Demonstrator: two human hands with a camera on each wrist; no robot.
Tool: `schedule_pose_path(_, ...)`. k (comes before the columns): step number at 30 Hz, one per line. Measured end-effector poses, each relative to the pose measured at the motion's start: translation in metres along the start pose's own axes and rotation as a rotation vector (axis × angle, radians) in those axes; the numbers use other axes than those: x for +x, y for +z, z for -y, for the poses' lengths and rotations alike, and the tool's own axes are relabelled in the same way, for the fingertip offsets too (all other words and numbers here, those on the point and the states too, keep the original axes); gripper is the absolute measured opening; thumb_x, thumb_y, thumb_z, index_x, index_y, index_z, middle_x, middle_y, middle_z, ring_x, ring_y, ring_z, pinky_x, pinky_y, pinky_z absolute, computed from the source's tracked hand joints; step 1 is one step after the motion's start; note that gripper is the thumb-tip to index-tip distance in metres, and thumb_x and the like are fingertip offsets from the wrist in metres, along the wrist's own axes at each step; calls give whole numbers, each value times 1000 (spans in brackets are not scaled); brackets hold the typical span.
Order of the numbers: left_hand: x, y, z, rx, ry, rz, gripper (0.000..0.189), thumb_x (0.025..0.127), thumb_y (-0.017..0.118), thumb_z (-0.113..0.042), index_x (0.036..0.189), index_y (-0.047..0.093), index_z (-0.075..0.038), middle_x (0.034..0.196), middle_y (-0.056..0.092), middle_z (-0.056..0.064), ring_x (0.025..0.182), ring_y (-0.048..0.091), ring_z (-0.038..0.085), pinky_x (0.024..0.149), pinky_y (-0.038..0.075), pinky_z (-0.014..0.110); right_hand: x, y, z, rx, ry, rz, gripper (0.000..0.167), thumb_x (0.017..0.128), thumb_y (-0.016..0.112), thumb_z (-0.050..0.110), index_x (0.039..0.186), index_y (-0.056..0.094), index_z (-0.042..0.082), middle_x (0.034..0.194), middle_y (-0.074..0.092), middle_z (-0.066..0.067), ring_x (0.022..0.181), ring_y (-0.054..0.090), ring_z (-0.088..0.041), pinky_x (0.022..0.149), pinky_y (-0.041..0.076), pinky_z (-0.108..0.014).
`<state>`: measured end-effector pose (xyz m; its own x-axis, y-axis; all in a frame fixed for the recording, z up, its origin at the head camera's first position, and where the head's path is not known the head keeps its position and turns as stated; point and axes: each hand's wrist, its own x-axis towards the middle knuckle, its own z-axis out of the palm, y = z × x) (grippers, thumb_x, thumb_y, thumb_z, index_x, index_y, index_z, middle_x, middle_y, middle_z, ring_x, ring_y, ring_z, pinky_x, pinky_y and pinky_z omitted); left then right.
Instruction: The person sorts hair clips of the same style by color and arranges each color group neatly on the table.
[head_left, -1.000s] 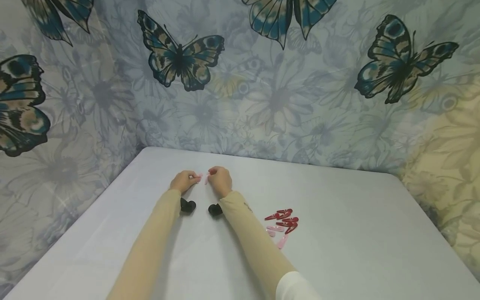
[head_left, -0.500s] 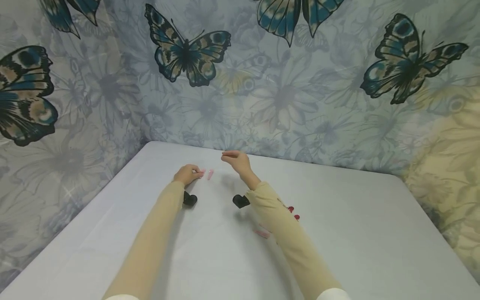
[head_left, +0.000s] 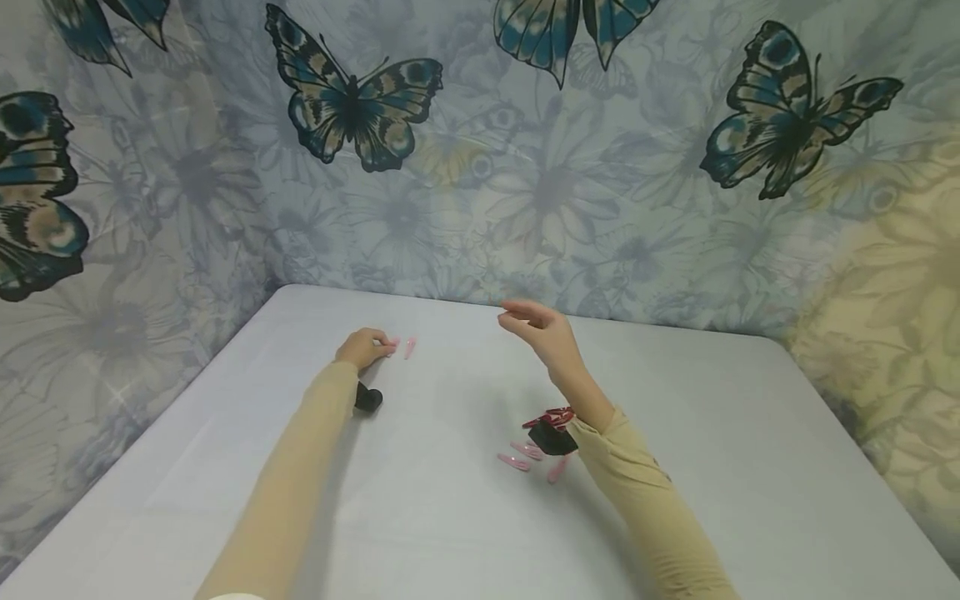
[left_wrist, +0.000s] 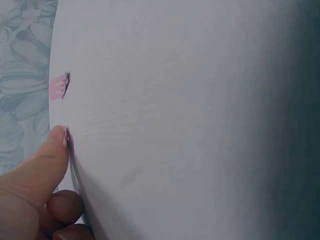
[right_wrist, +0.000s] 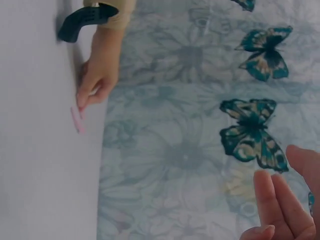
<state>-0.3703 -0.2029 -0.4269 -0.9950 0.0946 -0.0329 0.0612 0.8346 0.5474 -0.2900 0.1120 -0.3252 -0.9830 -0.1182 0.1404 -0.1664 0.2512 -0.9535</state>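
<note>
At the far left part of the white table, my left hand (head_left: pixel 365 347) pinches a pink hair clip (head_left: pixel 395 342) between thumb and forefinger, low against the surface. A second pink hair clip (head_left: pixel 410 347) lies just right of it, apart from the fingers. In the left wrist view the thumb hides most of the pinched clip (left_wrist: pixel 69 139). My right hand (head_left: pixel 543 333) is raised above the table with fingers loosely extended and holds nothing. Below its wrist lie red hair clips (head_left: pixel 546 416), partly covered by the black wrist camera, and several pink hair clips (head_left: pixel 513 462).
A white table (head_left: pixel 420 517) spreads under both arms. Its back edge meets a hanging cloth (head_left: pixel 465 225) printed with flowers and butterflies. Black wrist cameras (head_left: pixel 368 398) sit under both wrists.
My right hand has let go of a pink hair clip beside the left hand, lifted, and moved right above the clip pile. My left hand has stayed at its clip.
</note>
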Motion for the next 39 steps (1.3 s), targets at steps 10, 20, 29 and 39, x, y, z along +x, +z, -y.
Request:
schedule_pose_path(10,2,1,0,-3,-7,42,23,96,62,-25,102,66,-3,137,54,25,120,53,40,103,42,53,-40,-23,-25,-153,-18,90,33,92,67,20,120,67,2,102,69,-7,70,47,-10,66,40,-25)
schedule_pose_path(20,3,-11,1,8,-2,51,23,96,62,-25,104,64,-4,136,55,25,99,52,31,97,44,51,-62,-34,-62,-261,47,163,25,87,72,18,102,71,-2,75,63,-2,61,45,-6,54,40,-22)
schedule_pose_path(29,5,-9,4,-21,-6,52,23,95,63,-26,100,63,-3,134,57,25,100,51,31,99,42,50,-74,-28,-86,-296,85,205,15,87,71,14,92,72,0,79,69,-4,61,45,-6,52,36,-20)
schedule_pose_path(39,1,-6,2,-23,-22,52,22,95,63,-26,97,62,-4,85,52,5,75,42,19,79,42,37,-84,-23,-99,-508,-6,174,14,79,79,14,74,67,8,65,60,2,63,46,-5,57,37,-19)
